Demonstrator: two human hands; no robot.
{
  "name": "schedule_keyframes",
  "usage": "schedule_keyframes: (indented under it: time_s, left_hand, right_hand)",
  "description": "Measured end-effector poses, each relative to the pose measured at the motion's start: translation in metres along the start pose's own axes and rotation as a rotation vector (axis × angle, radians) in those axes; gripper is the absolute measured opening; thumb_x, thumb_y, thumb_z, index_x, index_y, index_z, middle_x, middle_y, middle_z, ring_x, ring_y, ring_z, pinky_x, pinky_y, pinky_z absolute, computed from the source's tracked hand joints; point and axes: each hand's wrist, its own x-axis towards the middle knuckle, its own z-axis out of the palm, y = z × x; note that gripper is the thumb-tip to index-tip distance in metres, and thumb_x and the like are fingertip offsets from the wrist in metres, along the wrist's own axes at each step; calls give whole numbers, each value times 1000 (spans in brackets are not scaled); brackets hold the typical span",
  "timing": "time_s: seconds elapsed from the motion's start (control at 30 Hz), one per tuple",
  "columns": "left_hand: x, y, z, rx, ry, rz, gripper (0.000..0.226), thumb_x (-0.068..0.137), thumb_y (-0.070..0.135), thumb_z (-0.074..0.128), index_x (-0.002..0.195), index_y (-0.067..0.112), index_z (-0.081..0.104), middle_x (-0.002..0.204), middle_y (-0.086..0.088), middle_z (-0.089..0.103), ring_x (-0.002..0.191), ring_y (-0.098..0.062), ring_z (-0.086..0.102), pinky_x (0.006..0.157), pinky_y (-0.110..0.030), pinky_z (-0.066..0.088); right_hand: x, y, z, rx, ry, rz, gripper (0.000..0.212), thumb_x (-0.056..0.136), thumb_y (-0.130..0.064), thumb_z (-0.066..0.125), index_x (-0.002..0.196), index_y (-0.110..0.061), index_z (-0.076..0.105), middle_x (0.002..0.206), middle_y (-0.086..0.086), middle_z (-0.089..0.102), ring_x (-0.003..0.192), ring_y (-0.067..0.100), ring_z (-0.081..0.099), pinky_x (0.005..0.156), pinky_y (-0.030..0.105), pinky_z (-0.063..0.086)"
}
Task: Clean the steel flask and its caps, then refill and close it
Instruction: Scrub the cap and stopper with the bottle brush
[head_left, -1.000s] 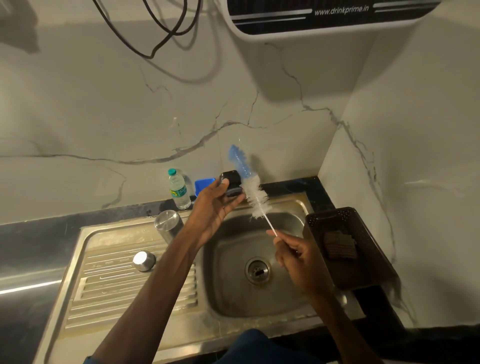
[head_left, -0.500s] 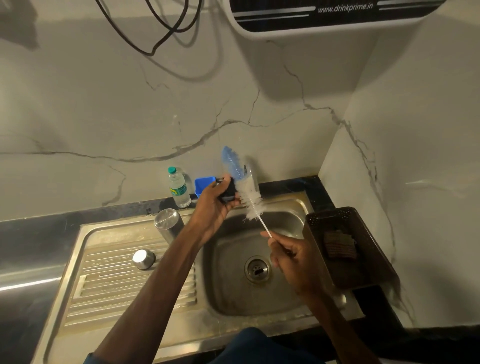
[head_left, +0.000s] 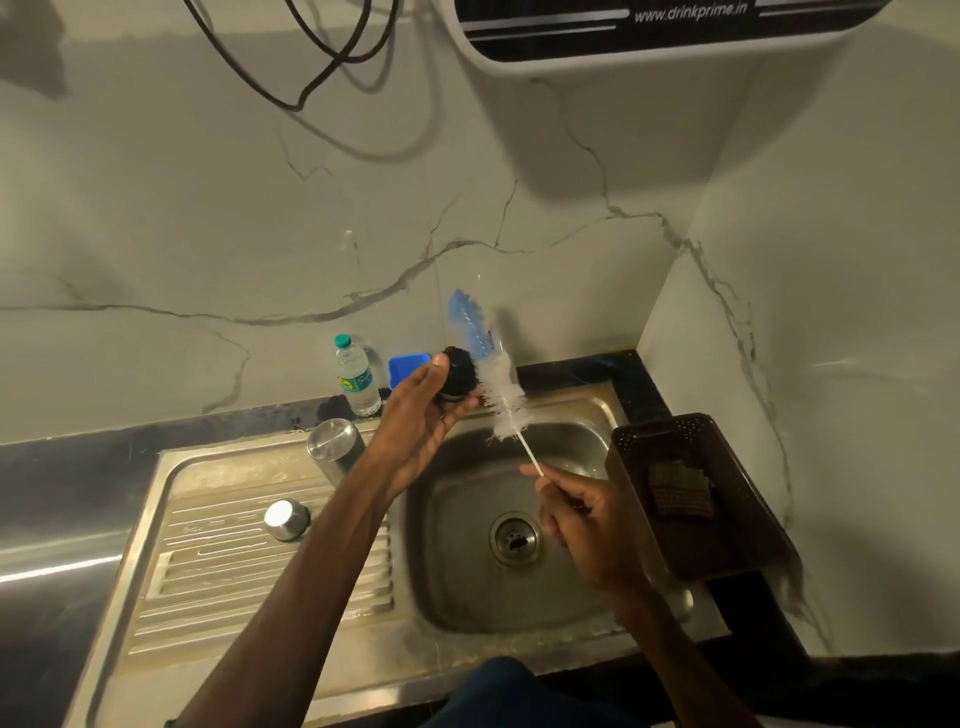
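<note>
My left hand (head_left: 423, 410) holds a small black inner cap (head_left: 460, 378) above the back edge of the sink basin (head_left: 467, 587). My right hand (head_left: 582, 512) grips the thin white handle of a bottle brush (head_left: 501, 395) whose white and blue bristles lie against the cap's right side. The steel flask (head_left: 335, 449) stands upside down on the drainboard (head_left: 244, 566), behind my left forearm. A round steel outer cap (head_left: 285, 518) rests on the drainboard to the flask's front left.
A plastic water bottle (head_left: 356, 382) and a blue box (head_left: 408, 368) stand by the wall behind the sink. A dark perforated basket (head_left: 727, 540) with a brown scrub pad (head_left: 680, 493) sits right of the basin. A water purifier (head_left: 623, 31) hangs overhead, cables at upper left.
The brush has slid up and down along the black cap in my left hand. My right hand shifted slightly left, then back. Flask and steel cap stayed put.
</note>
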Motion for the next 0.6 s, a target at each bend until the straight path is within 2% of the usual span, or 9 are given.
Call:
schedule_keyframes:
  time_s: [0.07,0.23,0.37,0.47,0.53,0.6]
  left_hand:
    - [-2,-3,-1,56,-16,-17,42,104,26,59,137,0,55,138,-30,60,114,-33,68,99,-40,58]
    - [-13,-9,7,80,-101,-11,35,98,27,59,125,6,64,121,-15,74,110,-28,70,97,-35,59]
    - [-7,2,3,36,-45,28,42,95,25,62,128,-1,63,132,-22,67,115,-32,70,93,-32,61]
    - [-4,5,-3,43,4,58,33,98,23,61,124,3,66,133,-23,66,117,-34,68,92,-31,61]
    - [-4,2,-5,45,6,53,31,101,20,59,126,3,66,135,-25,64,121,-36,67,92,-32,61]
    - [-5,-1,-5,46,-29,51,38,100,20,60,133,1,63,137,-24,63,124,-38,65,93,-32,61]
  right_hand:
    - [3,-2,-1,19,1,13,26,104,-7,57,123,-14,73,53,0,54,45,2,47,48,12,38]
    - [19,-13,-3,30,-3,21,25,105,-9,55,125,-10,72,56,3,54,46,1,45,47,11,35]
    - [13,-3,-7,21,-8,14,26,105,-8,56,124,-11,72,55,-2,53,47,1,46,48,12,36]
    - [2,6,-8,-16,-8,4,26,104,-8,57,125,-12,72,54,-4,55,48,3,49,50,13,38]
    - [0,10,-9,-13,4,11,26,103,-7,58,124,-12,72,53,-5,54,48,3,49,50,13,39]
    - [2,11,-10,1,25,22,26,103,-7,58,124,-12,72,53,-5,55,49,3,49,51,13,39]
